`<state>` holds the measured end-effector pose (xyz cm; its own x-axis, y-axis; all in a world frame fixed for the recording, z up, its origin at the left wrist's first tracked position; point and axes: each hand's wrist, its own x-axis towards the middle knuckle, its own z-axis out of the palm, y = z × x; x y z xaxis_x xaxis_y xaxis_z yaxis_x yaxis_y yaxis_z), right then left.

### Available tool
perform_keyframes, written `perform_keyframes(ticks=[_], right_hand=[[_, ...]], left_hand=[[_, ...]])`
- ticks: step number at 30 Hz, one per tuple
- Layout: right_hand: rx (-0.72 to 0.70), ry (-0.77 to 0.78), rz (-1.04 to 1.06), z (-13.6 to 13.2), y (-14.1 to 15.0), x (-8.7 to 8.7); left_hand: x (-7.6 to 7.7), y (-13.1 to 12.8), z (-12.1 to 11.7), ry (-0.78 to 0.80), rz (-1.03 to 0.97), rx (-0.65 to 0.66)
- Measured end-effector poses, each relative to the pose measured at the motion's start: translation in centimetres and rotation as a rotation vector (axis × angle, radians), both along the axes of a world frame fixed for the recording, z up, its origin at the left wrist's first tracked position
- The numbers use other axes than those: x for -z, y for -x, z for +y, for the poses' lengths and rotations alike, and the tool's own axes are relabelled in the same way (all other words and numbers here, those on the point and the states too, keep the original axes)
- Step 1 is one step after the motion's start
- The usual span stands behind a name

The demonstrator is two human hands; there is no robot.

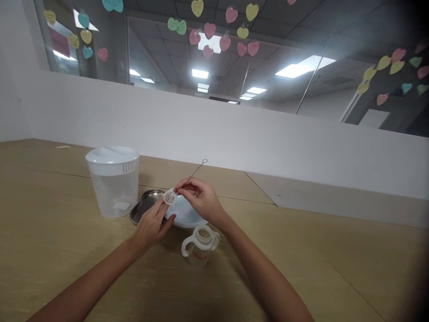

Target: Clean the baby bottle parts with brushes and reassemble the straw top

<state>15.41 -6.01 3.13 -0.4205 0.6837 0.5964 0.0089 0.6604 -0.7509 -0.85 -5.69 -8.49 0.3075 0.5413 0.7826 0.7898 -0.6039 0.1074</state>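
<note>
My left hand (pixel 152 223) is closed on a small translucent round piece (pixel 170 197), which looks like the nipple or cap of a baby bottle. Between the thumb and fingers of my right hand (pixel 201 199) is a thin wire brush (pixel 196 170) with a loop at its upper end. Its lower end meets the round piece; whether it goes inside, I cannot tell. Both hands are over a white bowl (pixel 187 214). Nearer to me, a clear baby bottle (pixel 200 250) with two white handles stands upright, its mouth uncovered.
To the left, a translucent bucket (pixel 114 190) with a white lid stands on the wooden table (pixel 301 259). A steel tray (pixel 142 208) lies between bucket and bowl. At the far left is a small flat pale piece (pixel 63 146). A white wall (pixel 201 129) with windows rises behind.
</note>
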Motion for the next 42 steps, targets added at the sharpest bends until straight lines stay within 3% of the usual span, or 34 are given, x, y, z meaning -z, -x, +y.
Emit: perform_keyframes(ticks=[15, 33, 42], right_hand=[[0.173, -0.308, -0.245, 0.1, 0.1, 0.4], [0.225, -0.43, -0.273, 1.1, 0.3, 1.1], [0.24, -0.42, -0.241, 1.8, 0.2, 1.7]], left_hand=[[-0.1, 0.0, 0.0, 0.011, 0.014, 0.008], [0.0, 0.3, 0.3, 0.083, 0.008, 0.041], [0.5, 0.1, 0.5, 0.086, 0.015, 0.02]])
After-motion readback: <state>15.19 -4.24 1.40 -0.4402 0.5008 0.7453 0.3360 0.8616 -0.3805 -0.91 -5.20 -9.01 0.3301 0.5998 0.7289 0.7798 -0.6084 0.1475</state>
